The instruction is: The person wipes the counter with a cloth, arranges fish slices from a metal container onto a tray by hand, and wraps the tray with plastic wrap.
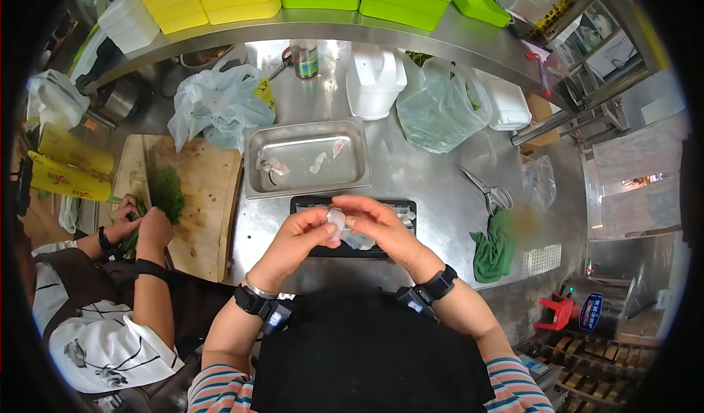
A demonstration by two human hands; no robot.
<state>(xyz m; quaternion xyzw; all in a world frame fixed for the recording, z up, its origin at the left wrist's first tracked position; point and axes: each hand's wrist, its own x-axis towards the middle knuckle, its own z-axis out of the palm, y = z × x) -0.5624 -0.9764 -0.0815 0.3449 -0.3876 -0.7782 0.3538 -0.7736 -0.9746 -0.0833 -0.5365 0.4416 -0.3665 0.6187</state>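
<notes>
Over a black tray (299, 206), my left hand (297, 236) pinches a small, pale, whitish piece of raw flesh (336, 225) between thumb and fingers; its exact kind I cannot make out. My right hand (378, 225) closes on the same piece from the other side, thumb and fingertips against it. Pale, wet-looking pieces lie in the black tray, partly hidden by my hands. Just beyond stands a shallow steel pan (253, 182) with several pinkish-white pieces on its bottom.
To the left, a co-worker's hands (150, 226) work with a knife (155, 182) and chopped greens on a wooden board (202, 230). Scissors (490, 192) and a green cloth (495, 248) lie at right. Plastic bags (444, 109) and a white jug (374, 83) stand behind, under a steel shelf (323, 23).
</notes>
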